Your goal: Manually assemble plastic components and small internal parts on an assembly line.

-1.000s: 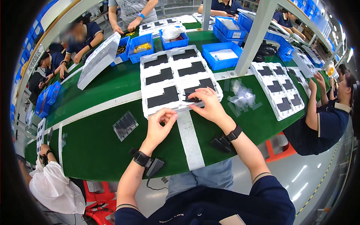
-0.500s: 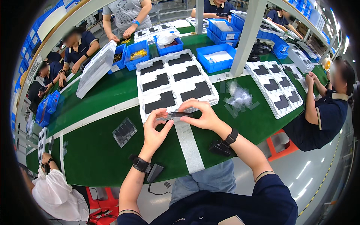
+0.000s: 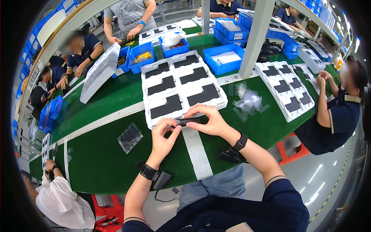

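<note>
Slim black part (image 3: 188, 121), qty. 1. Loc.: raised over nr. edge of white tray (image 3: 155, 102); contact w/ tray couldn't be told.

L hand (image 3: 163, 140), qty. 1: thumb & fingers curled to a narrow pinch on part's L end.

R hand (image 3: 213, 122), qty. 1: wider curl, thumb below & fingers above, gripping part's R end.

White tray: lay mid-surface, set back from front edge of the green surface (image 3: 104, 164). Bore 6 black L-shaped patches (image 3: 166, 107), 2 cols. x 3 rows; inserts or recesses, unclear.

Clear sheet w/ dark strips (image 3: 130, 138), qty. 1: off tray's nr. L corner, flat.

Clear plastic strips (image 3: 249, 99), 1 heap: just beside tray's R edge.

Blue bin (image 3: 222, 69), qty. 1: near tray's far R corner.

Box on L wrist (image 3: 162, 180), qty. 1: at surface's front edge, cable (image 3: 165, 199) hanging past it.

Risks (judged): drop onto tray or surface, if either pinch slackened; bend or scuff, if the 2 hands pulled unevenly; tug on L wrist, if cable snagged on front edge; stray strip under tray, if it slid R.
</note>
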Demonstrator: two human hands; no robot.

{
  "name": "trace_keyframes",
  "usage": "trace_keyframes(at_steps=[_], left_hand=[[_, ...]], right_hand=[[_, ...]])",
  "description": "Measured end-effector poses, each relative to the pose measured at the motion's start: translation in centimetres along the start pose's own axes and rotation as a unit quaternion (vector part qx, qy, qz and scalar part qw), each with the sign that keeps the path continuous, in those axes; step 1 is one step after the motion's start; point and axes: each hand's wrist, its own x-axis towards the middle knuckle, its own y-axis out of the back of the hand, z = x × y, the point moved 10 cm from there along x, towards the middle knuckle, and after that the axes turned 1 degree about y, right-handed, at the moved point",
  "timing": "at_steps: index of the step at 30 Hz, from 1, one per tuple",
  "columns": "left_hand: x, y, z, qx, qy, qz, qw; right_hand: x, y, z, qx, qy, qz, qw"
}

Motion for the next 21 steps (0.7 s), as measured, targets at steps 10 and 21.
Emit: trace_keyframes(at_steps=[10, 21], left_hand=[[-0.2, 0.0, -0.7, -0.056, 0.059, -0.009, 0.997], [-0.4, 2.5, 1.2, -0.058, -0.032, 0.09, 0.994]], right_hand=[[-0.3, 1.1, 1.6, 0.065, -0.05, 0.066, 0.994], [-0.6, 3.0, 3.2, 0.04, -0.109, 0.138, 0.984]])
